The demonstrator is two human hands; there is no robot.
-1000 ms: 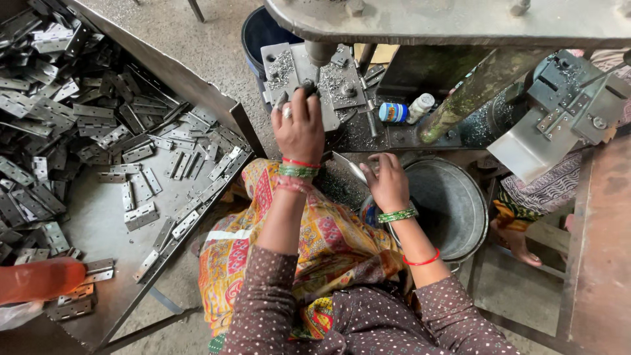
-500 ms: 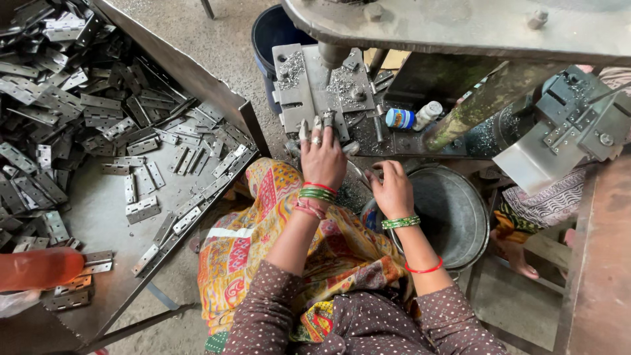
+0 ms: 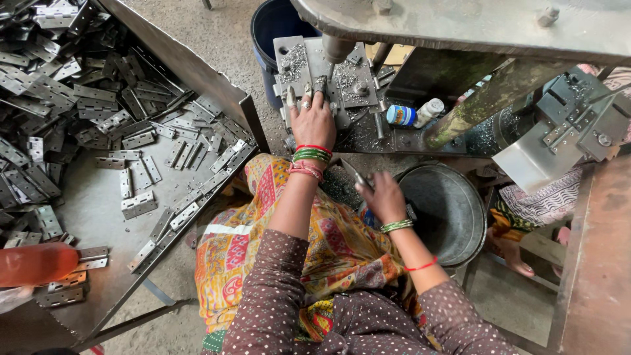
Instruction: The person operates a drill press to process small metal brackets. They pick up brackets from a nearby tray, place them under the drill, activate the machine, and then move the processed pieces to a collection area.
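Observation:
My left hand (image 3: 313, 122) lies flat on the grey die plate (image 3: 294, 62) of a press, its fingers spread and its fingertips just below the round punch (image 3: 337, 48). Whether a small part sits under the fingertips I cannot tell. My right hand (image 3: 383, 198) is lower, over my lap beside a metal bucket (image 3: 460, 210). It grips a flat metal hinge piece (image 3: 355, 173) that sticks out to the upper left. Both wrists wear green and red bangles.
A sloped metal tray (image 3: 98, 210) on the left holds several loose hinges (image 3: 135, 139). A blue bin (image 3: 276, 23) stands behind the press, with a small blue and white bottle (image 3: 413, 114) beside it. Another person's foot (image 3: 519, 266) and patterned cloth are at the right. An orange object (image 3: 33, 263) lies at the lower left.
My left hand drew back toward me, then reached forward onto the die plate again. My right hand stayed by the bucket with the metal piece.

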